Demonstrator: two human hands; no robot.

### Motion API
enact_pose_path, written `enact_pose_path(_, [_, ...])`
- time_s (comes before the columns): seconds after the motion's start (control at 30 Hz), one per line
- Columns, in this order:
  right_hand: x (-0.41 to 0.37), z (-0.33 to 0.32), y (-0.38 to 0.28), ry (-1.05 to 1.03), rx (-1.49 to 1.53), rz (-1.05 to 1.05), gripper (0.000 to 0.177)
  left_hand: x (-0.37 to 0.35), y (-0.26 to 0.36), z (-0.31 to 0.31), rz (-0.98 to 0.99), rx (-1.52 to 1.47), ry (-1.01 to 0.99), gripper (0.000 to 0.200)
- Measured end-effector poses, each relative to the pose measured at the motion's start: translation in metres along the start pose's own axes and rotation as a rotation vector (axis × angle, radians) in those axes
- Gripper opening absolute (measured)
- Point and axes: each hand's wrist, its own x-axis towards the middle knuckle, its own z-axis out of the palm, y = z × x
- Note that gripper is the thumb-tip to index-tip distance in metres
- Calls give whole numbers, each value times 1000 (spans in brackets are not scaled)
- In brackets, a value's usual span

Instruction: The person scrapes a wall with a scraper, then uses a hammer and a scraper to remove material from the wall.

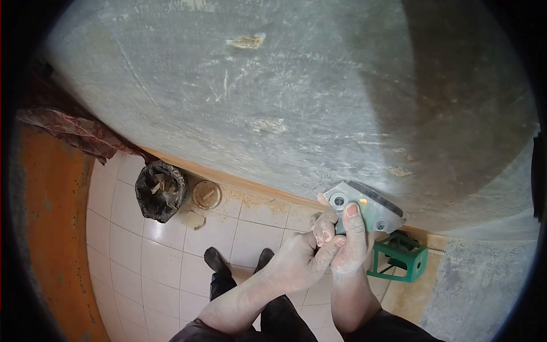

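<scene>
A flat-faced hand tool (376, 212) is held up at the grey wall (285, 85), its dark edge turned toward the surface; whether contact is made cannot be told. It is gripped by both hands, which are set close together and coated with pale dust. By the right hand (349, 251) the tool is clasped, the thumb being laid flat along its face. By the left hand (295, 261) the handle is wrapped at its lower end, and most of that handle is hidden by the fingers.

Just beyond the right hand, to its right, a green stool (409, 261) is placed close to the wall and is partly covered from view by hand and tool. To the left of the hands, on the tiled floor (159, 256), a round tub (219, 199) and a pale scrap (194, 220) are seen side by side; past them a bin lined with black plastic (149, 209) is filled with debris. Farthest left, a red patterned cloth (80, 134) is hung above an orange panel (51, 228).
</scene>
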Motion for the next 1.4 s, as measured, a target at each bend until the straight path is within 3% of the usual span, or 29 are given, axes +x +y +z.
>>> enact_pose_path(0.07, [2,-1,1,-44,-12,-41,17,0,4,-4,8,-17,-21,36])
enact_pose_path(0.2, [0,4,0,76,-128,-51,42,0,0,1,-8,-47,-22,35])
enact_pose_path(0.27, [-1,1,-1,44,-133,-28,41,3,7,-5,-39,-28,-77,34])
enact_pose_path(0.37, [0,-2,3,6,10,-57,18,2,0,-4,-18,-33,-71,34])
enact_pose_path(0.77, [0,-2,1,16,20,-31,20,3,6,-2,22,-74,-15,36])
enact_pose_path(0.87, [1,6,0,69,-114,-76,38,4,-1,0,65,-78,-2,36])
enact_pose_path(0.97, [1,-4,4,5,27,-60,18,3,0,2,50,-76,8,37])
enact_pose_path(1.07, [5,-5,-1,-60,65,-6,18,5,2,0,0,-38,-19,37])
enact_pose_path(1.17, [2,-4,1,7,34,-7,18,5,-1,0,-15,-3,-7,38])
enact_pose_path(1.4, [11,4,-5,-66,19,-83,13,13,7,-5,107,10,0,37])
